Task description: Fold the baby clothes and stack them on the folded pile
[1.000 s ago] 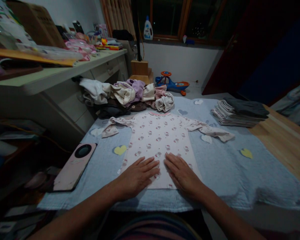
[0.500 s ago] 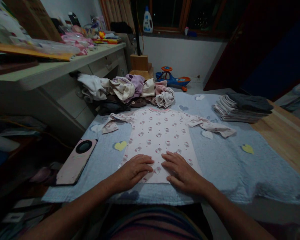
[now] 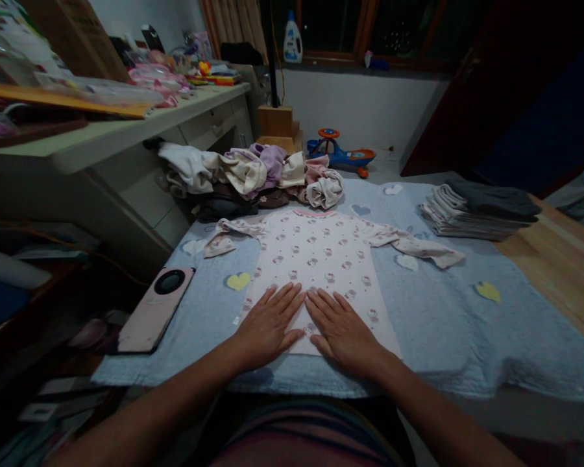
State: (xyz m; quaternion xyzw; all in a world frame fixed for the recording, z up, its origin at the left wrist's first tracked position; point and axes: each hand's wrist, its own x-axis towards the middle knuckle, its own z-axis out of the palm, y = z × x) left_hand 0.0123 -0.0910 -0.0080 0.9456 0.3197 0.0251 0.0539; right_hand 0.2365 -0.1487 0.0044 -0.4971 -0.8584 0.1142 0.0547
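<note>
A pale pink long-sleeved shirt (image 3: 316,253) with a cartoon cat print lies spread out on a light blue cloth (image 3: 448,324), its neckline away from me and both sleeves out to the sides. My left hand (image 3: 270,324) rests flat on the lower left part of the shirt, fingers stretched forward. Beside it, my right hand (image 3: 340,327) lies flat on the lower right part. The fingertips of the two hands nearly meet at the middle. Neither hand grips the fabric.
A heap of crumpled clothes (image 3: 253,172) sits behind the shirt. Folded clothes are stacked (image 3: 477,209) at the back right. A phone in a pink case (image 3: 153,314) lies at the left edge. A cluttered desk (image 3: 126,126) stands left; a ride-on toy (image 3: 343,155) is beyond.
Both hands have flattened onto the shirt and drawn closer together, with fingers straighter and pointing inward. The shirt keeps its place on the cloth. The view has shifted slightly.
</note>
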